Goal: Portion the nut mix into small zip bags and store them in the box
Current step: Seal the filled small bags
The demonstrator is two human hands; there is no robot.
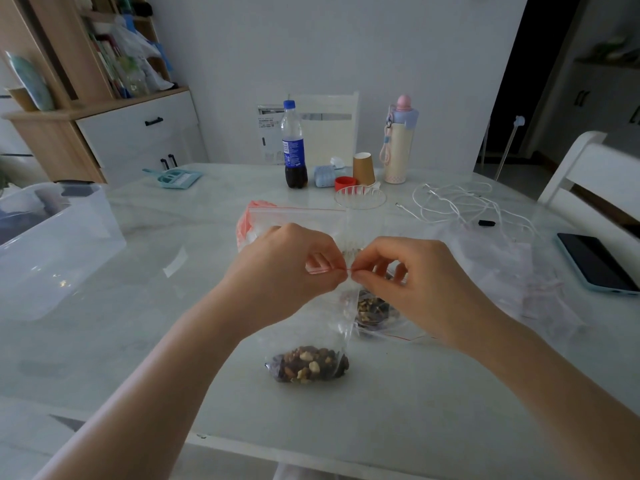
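A small clear zip bag (311, 362) with nut mix in its bottom hangs upright above the table, its lower end near the surface. My left hand (287, 268) and my right hand (405, 275) both pinch its red zip strip at the top, fingertips almost touching in the middle. Behind it lies a second bag with nut mix (374, 313), partly hidden by my right hand. A stack of empty zip bags with red strips (256, 220) lies further back. The clear plastic box (52, 244) stands at the left edge of the table.
Along the back of the marble table (156, 341) stand a cola bottle (294, 147), a paper cup (363, 168), a pastel flask (398, 140) and a glass bowl (360, 197). White cables (457, 202), crumpled plastic (512, 268) and a phone (595, 261) lie right.
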